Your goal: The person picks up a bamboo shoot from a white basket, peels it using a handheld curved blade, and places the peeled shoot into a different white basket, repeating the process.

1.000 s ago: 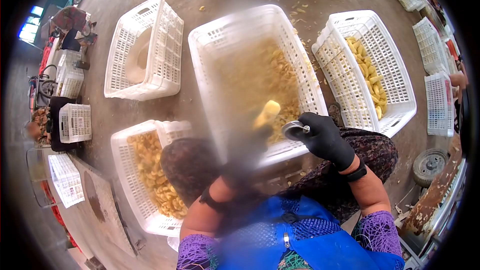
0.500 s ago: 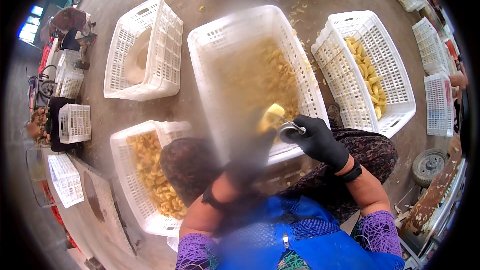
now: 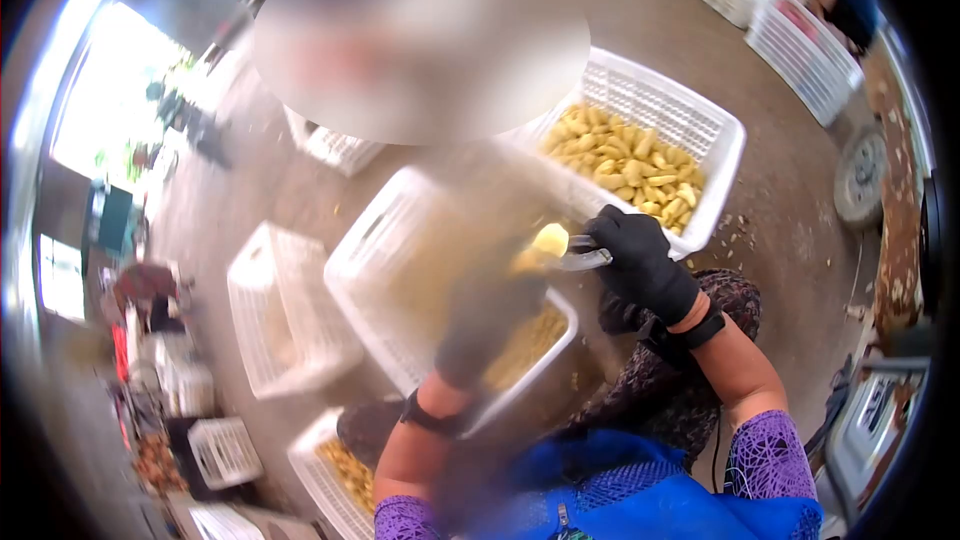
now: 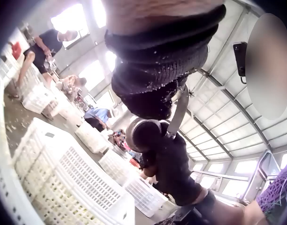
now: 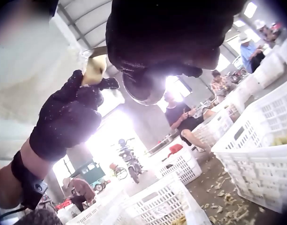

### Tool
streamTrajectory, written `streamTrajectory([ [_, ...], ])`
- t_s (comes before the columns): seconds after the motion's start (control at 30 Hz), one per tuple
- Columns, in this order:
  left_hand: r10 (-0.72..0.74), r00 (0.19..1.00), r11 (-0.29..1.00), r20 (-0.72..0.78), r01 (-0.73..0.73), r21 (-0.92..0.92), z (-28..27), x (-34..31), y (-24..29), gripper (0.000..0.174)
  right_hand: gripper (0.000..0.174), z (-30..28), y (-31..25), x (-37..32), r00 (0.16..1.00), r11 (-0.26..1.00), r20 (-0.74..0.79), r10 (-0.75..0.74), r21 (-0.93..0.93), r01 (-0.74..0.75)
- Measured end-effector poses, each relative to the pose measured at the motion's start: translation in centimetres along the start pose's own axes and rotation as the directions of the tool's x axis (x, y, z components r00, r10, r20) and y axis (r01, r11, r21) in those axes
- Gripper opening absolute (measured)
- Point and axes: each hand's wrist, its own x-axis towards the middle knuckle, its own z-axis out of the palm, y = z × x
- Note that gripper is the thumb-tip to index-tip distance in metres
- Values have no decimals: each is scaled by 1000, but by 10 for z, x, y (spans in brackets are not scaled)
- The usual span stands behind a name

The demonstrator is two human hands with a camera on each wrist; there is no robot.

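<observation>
Right hand [image 3: 642, 262], black-gloved, has its fingers curled round the handle of a metal scoop tool [image 3: 583, 260]. The tool's round end sits just beside a pale yellow fruit piece [image 3: 549, 239]. Left hand [image 5: 68, 117], also black-gloved, grips that fruit piece from below, its fingers wrapped about it and the top of the piece protruding. In the head view this hand is blurred. Both hands and the fruit piece are held above the far right corner of the middle crate [image 3: 375, 335], a white slatted crate with yellow pieces in its near right end.

Nearer the person than the middle crate are a blue apron [image 3: 640, 500] and, to the near left, a near crate [image 3: 300, 455], white, holding yellow pieces. Just left of the middle crate stands a left crate [image 3: 280, 310], white; its contents cannot be made out. Beyond the middle crate, to its right, a far crate [image 3: 722, 155] holds a heap of yellow peeled pieces [image 3: 630, 165]. Further right again, a small wheel [image 3: 860, 180] lies on the concrete floor [image 3: 780, 200]. The wrist views show other people among more crates in the background.
</observation>
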Motion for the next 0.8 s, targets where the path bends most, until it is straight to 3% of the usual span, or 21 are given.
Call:
streamTrajectory([
  [0.07,-69,994,982,83,83,-170,25,22,2,27,19,-15,26,-10,997,996,2,78,-36,-78],
  [0.1,-59,991,986,121,77,-151,36,35,2,27,19,-20,38,-15,993,992,9,117,-45,-117],
  [0.17,-51,972,939,230,125,-319,56,58,-2,23,19,-31,57,-19,987,987,-36,156,-37,-157],
  [0.2,-50,966,943,254,130,-308,66,69,-4,23,17,-37,61,-17,980,985,-99,173,-9,-174],
  [0.23,98,969,991,225,-74,-112,76,84,-8,21,16,-41,69,-14,969,981,-155,192,19,-191],
  [0.27,260,940,955,220,-285,88,84,92,-8,20,14,-46,75,-15,962,977,-177,210,0,-213],
  [0.3,268,936,952,228,-294,85,92,96,-3,20,14,-48,80,-17,960,977,-187,209,-8,-215],
  [0.33,110,981,989,161,-92,-112,100,96,4,19,14,-47,83,-20,952,963,-164,257,-36,-266],
  [0.37,-72,990,943,121,107,-315,105,95,7,18,14,-44,87,-24,943,947,-134,305,-60,-315],
  [0.5,-95,993,969,76,110,-220,110,95,2,17,16,-33,97,-30,908,904,-50,417,-79,-420],
  [0.57,37,999,984,37,-30,-173,114,92,10,17,17,-31,91,-25,909,908,-81,409,-63,-414],
  [0.6,38,999,985,36,-31,-173,113,95,-1,17,20,-32,89,-24,908,910,-117,403,-55,-411],
  [0.67,323,945,946,-44,-321,35,109,105,-37,15,20,-30,88,-24,906,907,-126,405,-73,-416],
  [0.7,323,945,946,-46,-322,33,107,108,-41,15,20,-28,90,-24,903,902,-133,409,-92,-423],
  [0.73,476,879,842,31,-465,272,102,111,-43,11,20,-23,92,-26,904,903,-133,405,-93,-419],
  [0.77,591,794,661,142,-578,479,99,112,-45,8,21,-17,98,-31,895,887,-102,435,-126,-445],
  [0.8,594,792,660,138,-579,479,98,110,-38,8,21,-14,101,-35,883,868,-74,464,-160,-470],
])
